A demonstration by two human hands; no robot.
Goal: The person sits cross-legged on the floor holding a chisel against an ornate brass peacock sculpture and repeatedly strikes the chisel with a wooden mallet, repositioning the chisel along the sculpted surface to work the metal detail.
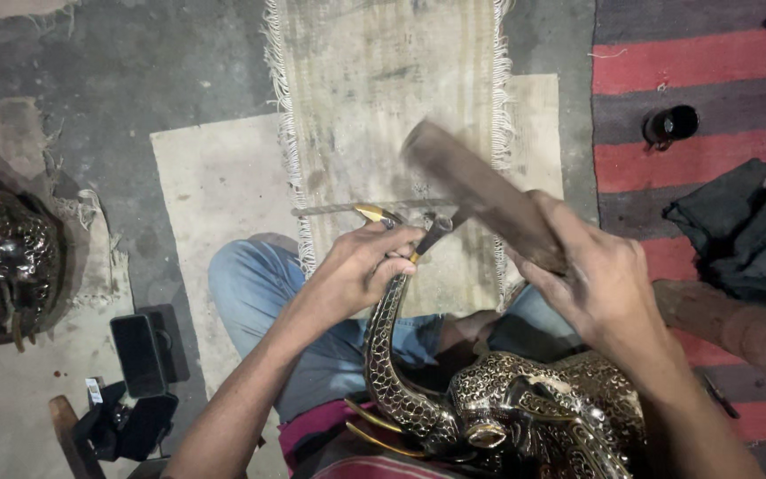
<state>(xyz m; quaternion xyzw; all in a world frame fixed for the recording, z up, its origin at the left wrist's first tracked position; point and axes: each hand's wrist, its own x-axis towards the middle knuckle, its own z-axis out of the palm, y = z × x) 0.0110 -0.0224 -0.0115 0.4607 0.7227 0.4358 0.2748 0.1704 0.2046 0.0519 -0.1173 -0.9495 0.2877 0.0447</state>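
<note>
Brass elephant head [525, 417] sits in lap at 6 o'clock, trunk [385, 346] curving up toward 12. Left hand [361, 266] is closed round the trunk tip, steadying a small punch [432, 235]. Right hand [600, 279] is wrapped tight on the wooden mallet [480, 191]. Judgement: keep punch square, blows light.

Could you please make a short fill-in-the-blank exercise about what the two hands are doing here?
1. The right hand holds a wooden ____.
2. The left hand grips the figure's curved ____.
3. The metal figure rests on the person's ____.
4. A dark phone lies to the person's ____.

Missing words: mallet; trunk; lap; left
</note>
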